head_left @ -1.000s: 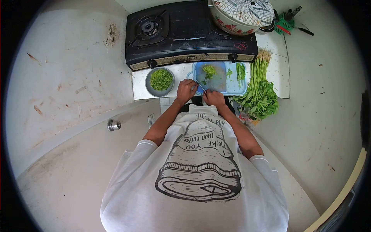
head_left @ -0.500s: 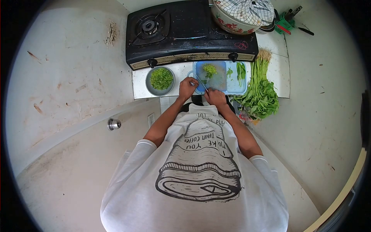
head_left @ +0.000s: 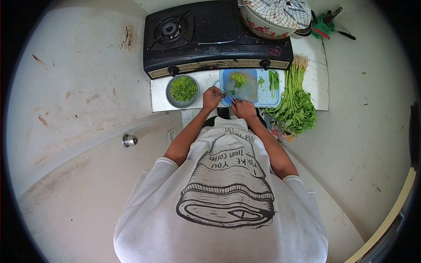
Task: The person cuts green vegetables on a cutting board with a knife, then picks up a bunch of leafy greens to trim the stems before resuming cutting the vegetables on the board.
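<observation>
My right hand (head_left: 244, 109) is closed round the handle of a knife (head_left: 229, 96), whose thin blade slants up and left over a blue cutting board (head_left: 267, 99). At the board's left edge, near the blade's tip, my left hand (head_left: 212, 97) has its fingers curled together; whatever they hold, if anything, is too small to make out. A small heap of chopped greens (head_left: 239, 79) lies on the darker part of the board, above the knife. Some loose leaves (head_left: 273, 82) rest along its right side.
Left of the board stands a grey bowl (head_left: 169, 100) of chopped greens. A large bunch of leafy stems (head_left: 296, 96) lies to the right. Behind is a black gas stove (head_left: 215, 28) with a cloth-covered pot (head_left: 263, 30). A green basket (head_left: 322, 28) holds utensils at the far right.
My left hand has shifted very slightly, and the knife blade is tilted a little differently near it. The greens and the bowl stay where they were.
</observation>
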`<control>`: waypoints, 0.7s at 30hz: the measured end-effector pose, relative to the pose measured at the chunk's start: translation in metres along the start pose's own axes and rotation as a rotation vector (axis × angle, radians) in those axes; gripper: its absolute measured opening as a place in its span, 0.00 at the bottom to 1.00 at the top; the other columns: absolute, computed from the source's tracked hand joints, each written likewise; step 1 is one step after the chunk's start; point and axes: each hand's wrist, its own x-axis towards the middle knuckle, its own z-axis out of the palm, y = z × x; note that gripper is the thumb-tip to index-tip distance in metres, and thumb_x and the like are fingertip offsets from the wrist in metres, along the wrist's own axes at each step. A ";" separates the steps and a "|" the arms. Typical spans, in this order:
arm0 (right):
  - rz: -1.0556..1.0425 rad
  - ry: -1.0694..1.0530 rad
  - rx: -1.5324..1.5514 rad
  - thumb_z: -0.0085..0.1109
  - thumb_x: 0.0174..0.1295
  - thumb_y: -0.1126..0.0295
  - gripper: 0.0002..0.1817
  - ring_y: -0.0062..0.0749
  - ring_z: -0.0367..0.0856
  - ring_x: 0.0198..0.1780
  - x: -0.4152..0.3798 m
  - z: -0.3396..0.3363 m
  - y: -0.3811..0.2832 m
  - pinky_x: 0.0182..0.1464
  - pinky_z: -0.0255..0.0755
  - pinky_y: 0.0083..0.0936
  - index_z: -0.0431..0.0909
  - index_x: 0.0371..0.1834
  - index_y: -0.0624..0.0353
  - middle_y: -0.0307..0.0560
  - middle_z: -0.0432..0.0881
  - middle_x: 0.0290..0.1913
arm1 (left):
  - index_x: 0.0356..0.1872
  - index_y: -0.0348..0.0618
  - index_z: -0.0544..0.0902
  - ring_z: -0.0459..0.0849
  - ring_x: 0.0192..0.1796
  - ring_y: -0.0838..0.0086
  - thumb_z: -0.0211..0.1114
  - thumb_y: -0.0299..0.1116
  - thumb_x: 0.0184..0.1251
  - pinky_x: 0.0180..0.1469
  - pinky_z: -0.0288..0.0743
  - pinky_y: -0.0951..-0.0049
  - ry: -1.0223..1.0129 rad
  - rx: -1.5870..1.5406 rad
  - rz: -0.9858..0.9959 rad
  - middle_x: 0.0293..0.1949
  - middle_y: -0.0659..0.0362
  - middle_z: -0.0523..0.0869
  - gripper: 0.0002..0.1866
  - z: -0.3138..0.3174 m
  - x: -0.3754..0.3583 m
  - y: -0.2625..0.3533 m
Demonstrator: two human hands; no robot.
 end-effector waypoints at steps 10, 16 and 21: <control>0.032 -0.097 -0.015 0.56 0.72 0.51 0.21 0.61 0.91 0.38 -0.009 -0.022 -0.012 0.44 0.84 0.54 0.82 0.44 0.61 0.66 0.89 0.34 | 0.33 0.39 0.89 0.89 0.36 0.71 0.83 0.34 0.52 0.45 0.82 0.70 -0.009 -0.038 0.012 0.32 0.56 0.91 0.13 0.001 0.002 -0.006; 0.030 -0.075 -0.024 0.56 0.73 0.52 0.20 0.61 0.90 0.37 -0.005 -0.017 -0.012 0.43 0.84 0.54 0.83 0.43 0.60 0.66 0.89 0.34 | 0.34 0.39 0.89 0.90 0.36 0.71 0.83 0.34 0.52 0.45 0.83 0.70 -0.013 -0.041 -0.003 0.33 0.56 0.91 0.13 0.000 0.000 -0.002; 0.061 0.007 0.006 0.56 0.73 0.52 0.20 0.62 0.90 0.36 -0.004 -0.014 -0.009 0.43 0.84 0.54 0.82 0.44 0.61 0.65 0.89 0.33 | 0.33 0.39 0.89 0.89 0.36 0.71 0.84 0.35 0.52 0.45 0.82 0.70 -0.017 -0.021 0.006 0.32 0.56 0.90 0.15 -0.001 -0.001 0.001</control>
